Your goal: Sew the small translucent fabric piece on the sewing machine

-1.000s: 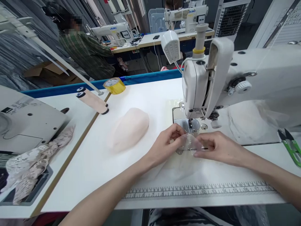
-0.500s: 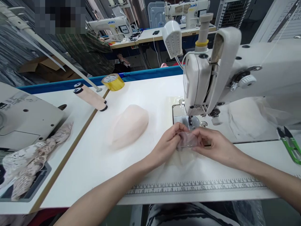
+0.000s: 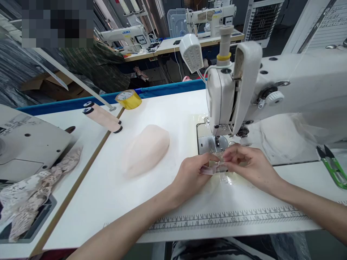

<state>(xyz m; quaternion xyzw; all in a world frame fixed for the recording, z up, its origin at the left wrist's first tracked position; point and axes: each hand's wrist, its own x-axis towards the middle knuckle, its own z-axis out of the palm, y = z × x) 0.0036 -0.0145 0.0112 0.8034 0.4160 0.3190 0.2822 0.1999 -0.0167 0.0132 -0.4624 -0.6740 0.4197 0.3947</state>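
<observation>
Just in front of the needle of the white sewing machine (image 3: pixel 221 97), both hands grip a small piece of sheer, pale fabric (image 3: pixel 208 170). My left hand (image 3: pixel 191 175) pinches its left side, with the thumb hidden beneath. Thumb and fingers of my right hand (image 3: pixel 248 162) close on the right end. The fabric looks folded into a narrow strip, apart from the presser foot (image 3: pixel 217 141). To the left, a beige moulded bra cup (image 3: pixel 151 148) lies on the white table (image 3: pixel 114 206).
Green-handled thread snips (image 3: pixel 334 167) lie at far right. More sheer fabric (image 3: pixel 284 135) sits under the machine arm. Yellow tape (image 3: pixel 129 99), beige thread spools (image 3: pixel 102 117) and lace (image 3: pixel 46 191) are at left. A printed ruler (image 3: pixel 217 219) runs along the front edge. Another person (image 3: pixel 92 66) is behind.
The fabric between my hands has gone from a bunched patch to a narrower folded strip. My right fingers have shifted their hold. The whole view has tilted slightly.
</observation>
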